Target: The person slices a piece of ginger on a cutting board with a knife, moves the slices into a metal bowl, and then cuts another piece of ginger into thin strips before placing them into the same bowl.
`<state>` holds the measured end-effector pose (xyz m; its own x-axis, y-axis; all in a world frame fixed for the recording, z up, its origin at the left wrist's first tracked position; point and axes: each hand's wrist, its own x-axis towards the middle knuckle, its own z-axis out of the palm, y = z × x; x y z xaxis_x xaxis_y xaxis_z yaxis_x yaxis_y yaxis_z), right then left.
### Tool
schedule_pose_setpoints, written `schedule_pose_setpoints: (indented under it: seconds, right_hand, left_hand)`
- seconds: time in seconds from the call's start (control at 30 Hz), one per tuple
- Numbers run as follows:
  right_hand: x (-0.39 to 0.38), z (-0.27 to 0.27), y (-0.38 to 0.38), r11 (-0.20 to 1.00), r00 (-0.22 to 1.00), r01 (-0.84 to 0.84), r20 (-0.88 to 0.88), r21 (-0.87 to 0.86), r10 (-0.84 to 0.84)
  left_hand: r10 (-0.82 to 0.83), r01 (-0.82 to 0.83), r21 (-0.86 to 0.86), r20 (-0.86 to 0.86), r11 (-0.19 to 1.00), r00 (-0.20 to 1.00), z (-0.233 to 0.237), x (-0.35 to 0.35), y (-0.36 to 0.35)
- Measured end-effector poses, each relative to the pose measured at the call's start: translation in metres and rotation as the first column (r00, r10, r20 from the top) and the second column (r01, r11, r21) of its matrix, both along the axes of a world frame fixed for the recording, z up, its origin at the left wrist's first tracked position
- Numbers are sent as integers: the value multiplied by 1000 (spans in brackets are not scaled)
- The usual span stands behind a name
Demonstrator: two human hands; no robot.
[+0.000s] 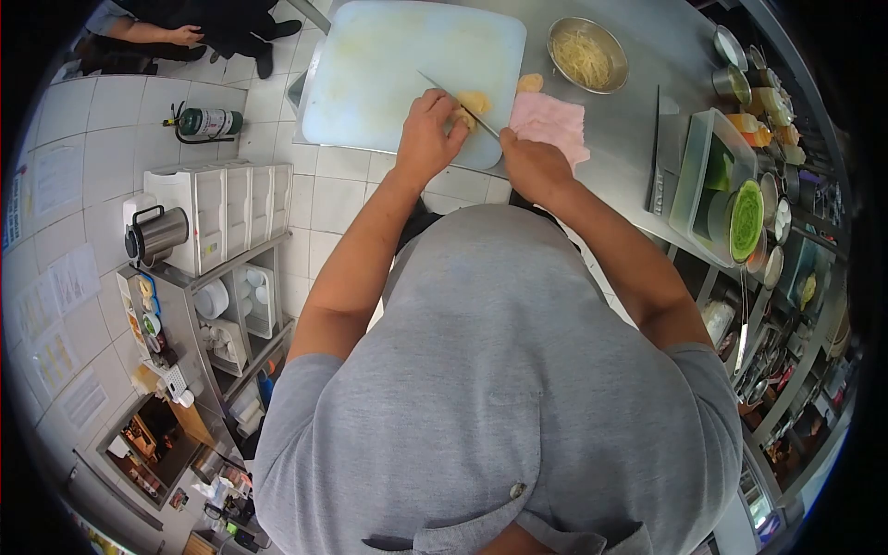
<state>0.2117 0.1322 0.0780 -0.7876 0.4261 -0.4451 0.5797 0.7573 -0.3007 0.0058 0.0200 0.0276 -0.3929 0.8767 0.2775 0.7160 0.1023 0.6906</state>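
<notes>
My right hand [536, 166] is closed round the handle of a kitchen knife [483, 124]. Its thin blade points up and left over the white cutting board [361, 83]. With curled fingers, my left hand [431, 134] holds down a pale yellow piece that looks like peeled ginger [464, 119], right beside the blade. Another yellow portion [475, 100] lies on the blade's far side. Off the board's right edge sits a further yellow lump [530, 83], just above a pink cloth [549, 122]. My left fingertips are partly hidden.
A metal bowl [587, 55] of thin pale yellow strips stands on the steel counter [634, 111]. To the right are a dark-edged long tool [656, 153] and a clear plastic tub [694, 176] with green contents. Another person's hand [187, 36] shows at upper left, above a fire extinguisher [211, 122].
</notes>
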Motion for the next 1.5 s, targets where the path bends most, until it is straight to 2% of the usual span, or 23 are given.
schedule_pose_setpoints:
  seconds: [0.13,0.3,0.57,0.67,0.83,0.93,1.07,1.27,1.37,1.5]
  right_hand:
    - [13,42,-3,1000,1000,3,-17,-2,-3]
    - [29,76,-10,998,996,30,91,-49,-25]
    - [8,-3,-9,999,999,41,-14,-17,-41]
    - [2,0,-3,1000,999,24,-39,6,-23]
    - [19,42,-6,1000,999,-4,-34,17,5]
    - [32,62,-10,1000,999,5,46,-22,-4]
    - [37,53,-11,999,1000,16,10,-32,-15]
    - [10,-2,-7,1000,999,27,-32,-12,-27]
    - [3,-4,-3,1000,998,11,-55,12,-10]
    - [16,27,-5,1000,997,-6,-71,11,7]
  left_hand:
    - [3,-3,31,-7,1000,1000,-4,1,1]
    - [22,-21,40,-16,999,1000,-7,2,-1]
    - [7,-6,30,-13,1000,1000,-6,2,-1]
    - [10,-10,31,-19,999,1000,-4,2,-1]
    - [19,-19,49,-13,999,1000,-7,3,0]
    - [28,-28,63,-6,998,1000,-8,3,0]
    - [31,-30,73,-9,997,999,-10,2,-1]
    - [26,-26,72,-6,997,1000,-9,3,-1]
    - [24,-21,82,-36,996,999,-9,2,-1]
    - [29,-27,73,-21,997,999,-12,2,-1]
